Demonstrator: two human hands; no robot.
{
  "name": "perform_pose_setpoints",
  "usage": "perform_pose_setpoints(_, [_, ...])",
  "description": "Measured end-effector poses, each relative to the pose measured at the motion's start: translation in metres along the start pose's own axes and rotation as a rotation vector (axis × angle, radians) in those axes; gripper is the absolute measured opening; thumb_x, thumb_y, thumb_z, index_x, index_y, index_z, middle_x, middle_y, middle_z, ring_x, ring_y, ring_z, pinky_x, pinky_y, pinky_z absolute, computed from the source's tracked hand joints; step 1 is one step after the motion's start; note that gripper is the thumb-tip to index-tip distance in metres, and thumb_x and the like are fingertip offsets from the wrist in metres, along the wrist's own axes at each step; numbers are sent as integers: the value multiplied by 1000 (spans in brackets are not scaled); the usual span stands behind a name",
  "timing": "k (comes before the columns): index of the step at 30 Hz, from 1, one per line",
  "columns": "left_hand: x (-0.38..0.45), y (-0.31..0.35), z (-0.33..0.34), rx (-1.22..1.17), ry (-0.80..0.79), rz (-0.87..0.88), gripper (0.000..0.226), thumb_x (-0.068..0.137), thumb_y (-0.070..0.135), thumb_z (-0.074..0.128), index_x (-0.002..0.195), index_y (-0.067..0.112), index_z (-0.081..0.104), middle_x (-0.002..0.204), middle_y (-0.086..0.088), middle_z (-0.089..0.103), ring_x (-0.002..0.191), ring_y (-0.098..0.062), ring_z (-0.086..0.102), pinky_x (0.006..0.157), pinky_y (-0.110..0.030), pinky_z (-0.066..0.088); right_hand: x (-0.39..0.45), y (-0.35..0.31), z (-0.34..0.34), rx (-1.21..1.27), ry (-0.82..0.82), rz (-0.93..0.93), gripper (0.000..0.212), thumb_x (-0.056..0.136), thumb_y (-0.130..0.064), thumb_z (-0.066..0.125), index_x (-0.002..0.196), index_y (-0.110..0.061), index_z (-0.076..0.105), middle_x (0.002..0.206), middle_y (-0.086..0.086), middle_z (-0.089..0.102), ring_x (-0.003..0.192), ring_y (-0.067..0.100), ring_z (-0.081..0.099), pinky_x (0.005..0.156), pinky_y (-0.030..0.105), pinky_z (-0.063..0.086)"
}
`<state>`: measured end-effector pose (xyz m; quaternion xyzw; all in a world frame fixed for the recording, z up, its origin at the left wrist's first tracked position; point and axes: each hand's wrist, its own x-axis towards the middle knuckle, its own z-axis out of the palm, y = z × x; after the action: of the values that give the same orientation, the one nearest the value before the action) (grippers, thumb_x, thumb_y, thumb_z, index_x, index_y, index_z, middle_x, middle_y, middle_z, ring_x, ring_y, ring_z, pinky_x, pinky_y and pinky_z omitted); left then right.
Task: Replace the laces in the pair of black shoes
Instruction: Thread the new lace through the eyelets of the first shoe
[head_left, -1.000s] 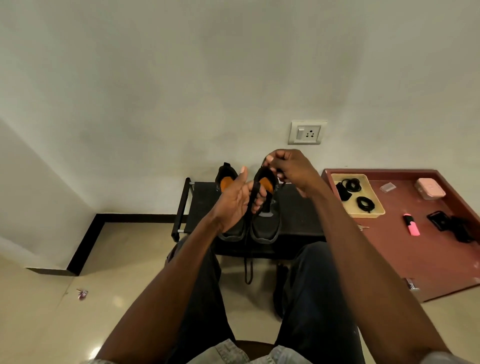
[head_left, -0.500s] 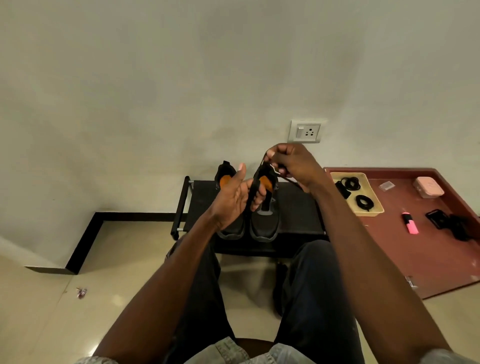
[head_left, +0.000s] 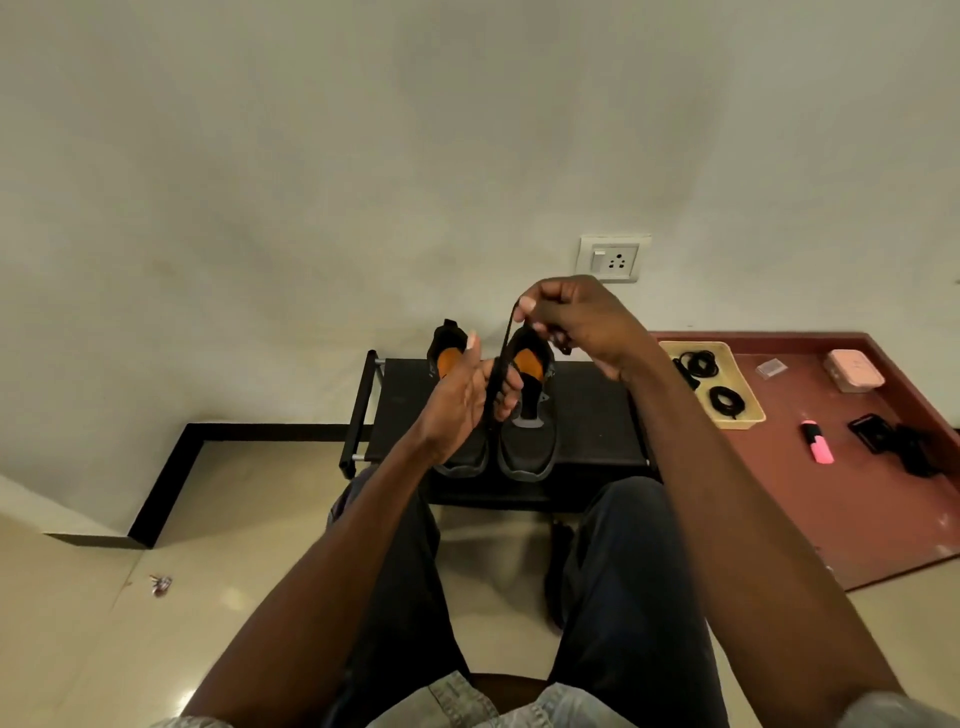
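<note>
A flat black lace (head_left: 500, 364) is held taut above the pair of black shoes with orange insoles (head_left: 524, 415): its upper end is pinched by the right hand (head_left: 576, 319), its lower run clasped in the left hand (head_left: 467, 400). Slippage could be caused by a loosened grip. The shoes are stood on a low black surface (head_left: 587, 415) against the pale wall (head_left: 467, 130), beside a maroon tray-topped table (head_left: 872, 509).

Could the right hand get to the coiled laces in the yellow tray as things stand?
Probably yes, once freed. The right hand is pinching a black lace above the shoes, so it is busy. The yellow tray sits just beside that forearm on the red table, its coiled laces uncovered.
</note>
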<state>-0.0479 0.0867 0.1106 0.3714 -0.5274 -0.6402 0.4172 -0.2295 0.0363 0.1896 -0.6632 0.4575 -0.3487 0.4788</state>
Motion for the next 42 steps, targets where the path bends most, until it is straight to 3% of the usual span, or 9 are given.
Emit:
perform_pose_setpoints(7, [2, 22, 0, -390, 20, 163, 70, 98, 62, 20, 101, 3, 58, 86, -12, 56, 79, -22, 51, 77, -34, 42, -21, 76, 45, -236, -146, 200, 18, 98, -25, 63, 91, -15, 76, 68, 1, 58, 63, 17, 49, 63, 32, 39])
perform_pose_setpoints(11, [9, 12, -6, -179, 211, 127, 66, 105, 54, 16, 108, 4, 58, 91, -11, 61, 85, -21, 57, 78, -32, 48, -43, 42, 60, -366, -360, 102, 23, 102, -20, 55, 96, -5, 71, 65, -12, 56, 53, 2, 48, 56, 17, 40])
perform_pose_setpoints(18, [-2, 4, 3, -56, -13, -36, 57, 105, 49, 28, 85, 9, 64, 72, -10, 55, 66, -21, 51, 68, -33, 42, -8, 12, 12, -272, 63, -87, 17, 101, -15, 55, 98, -14, 73, 79, 4, 67, 69, 13, 58, 66, 25, 44])
perform_pose_setpoints(23, [1, 12, 8, -280, -78, -73, 43, 101, 35, 39, 68, 15, 59, 58, -3, 43, 52, -17, 37, 55, -29, 32, -22, 66, 36, -17, 86, -65, 11, 96, -1, 59, 101, -1, 68, 89, 15, 70, 82, 14, 63, 79, 26, 49])
perform_pose_setpoints(28, [3, 5, 6, -474, -45, -124, 41, 99, 27, 38, 62, 14, 50, 51, 0, 37, 43, -13, 32, 44, -25, 29, -33, 73, 47, 16, 24, -45, 19, 90, 5, 62, 96, -8, 75, 79, -13, 68, 73, -2, 58, 72, 16, 43])
perform_pose_setpoints(33, [8, 1, 11, -542, -60, -158, 41, 97, 27, 37, 61, 14, 51, 47, 1, 38, 39, -12, 33, 41, -24, 28, -43, 79, 30, 422, -79, 130, 29, 82, -18, 76, 104, 1, 73, 98, 20, 64, 90, 28, 56, 85, 36, 47])
perform_pose_setpoints(35, [9, 2, 13, -523, -75, -168, 43, 97, 28, 37, 59, 13, 53, 46, 0, 38, 37, -12, 33, 42, -25, 29, -44, 79, 26, 415, -87, 156, 50, 75, -29, 83, 108, 6, 70, 102, 21, 63, 96, 29, 57, 91, 40, 47])
perform_pose_setpoints(39, [17, -1, 18, -443, 4, -184, 47, 95, 39, 45, 58, 13, 56, 47, -2, 46, 38, -14, 39, 41, -24, 32, -45, 78, 28, 344, 68, 139, 10, 84, -8, 76, 88, 0, 73, 87, 14, 61, 86, 22, 52, 82, 34, 41])
perform_pose_setpoints(42, [28, -3, 31, -304, 200, -221, 43, 95, 36, 58, 58, 13, 58, 54, -6, 57, 42, -15, 46, 43, -23, 37, -43, 83, 29, 170, 171, 141, 15, 90, -8, 69, 85, 6, 69, 80, 12, 62, 80, 20, 54, 79, 36, 45])
